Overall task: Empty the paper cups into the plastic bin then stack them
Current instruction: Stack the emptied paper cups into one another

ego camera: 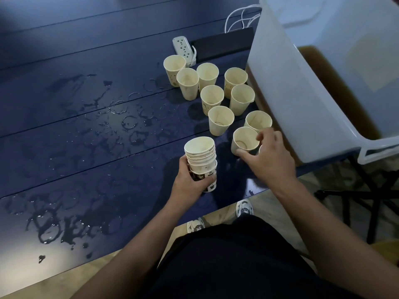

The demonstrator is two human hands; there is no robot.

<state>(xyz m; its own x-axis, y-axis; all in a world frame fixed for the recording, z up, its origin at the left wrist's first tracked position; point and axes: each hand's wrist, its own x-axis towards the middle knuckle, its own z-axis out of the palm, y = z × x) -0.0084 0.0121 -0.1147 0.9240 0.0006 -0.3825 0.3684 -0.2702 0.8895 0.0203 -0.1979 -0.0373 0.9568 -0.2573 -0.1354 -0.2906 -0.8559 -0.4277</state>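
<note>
The right hand (271,154) pinches the rim of an upright, nearly empty cup (244,141) near the table's (64,126) front edge. The left hand (190,180) grips a stack (201,159) of nested cups, mouths up, leaning slightly. Eight loose cups (212,96) stand upright behind. The bin (302,93), at right, holds brown liquid (336,87).

Left grip (190,180) curled; right grip (267,154) seemingly pinching

Wet blue table (64,104) with clutter at its far edge.
A white power strip (183,48) lies beside a black flat device (224,45); white cables (241,18) loop behind them. Puddles (64,225) and ring marks (129,124) spot the tabletop. Two patterned shoes (244,208) stand on the floor below.
</note>
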